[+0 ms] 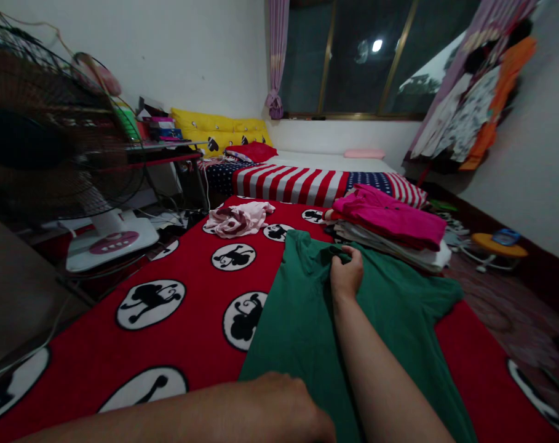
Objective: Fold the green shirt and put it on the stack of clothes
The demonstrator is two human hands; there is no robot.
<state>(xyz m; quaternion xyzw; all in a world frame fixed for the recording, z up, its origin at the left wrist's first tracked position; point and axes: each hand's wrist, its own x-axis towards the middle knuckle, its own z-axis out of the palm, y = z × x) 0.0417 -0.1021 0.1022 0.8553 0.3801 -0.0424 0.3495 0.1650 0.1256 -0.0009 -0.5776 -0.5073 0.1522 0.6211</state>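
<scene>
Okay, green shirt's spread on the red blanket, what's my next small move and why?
Probably draw the pinched collar toward you: your right hand grips the green shirt near its neckline, and your left hand rests on the hem.

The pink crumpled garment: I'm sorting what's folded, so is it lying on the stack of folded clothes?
No, the pink crumpled garment lies apart on the red blanket, left of the folded stack.

Matt green cloth shirt (302, 307) lies on a fleecy red blanket (191, 289).
</scene>
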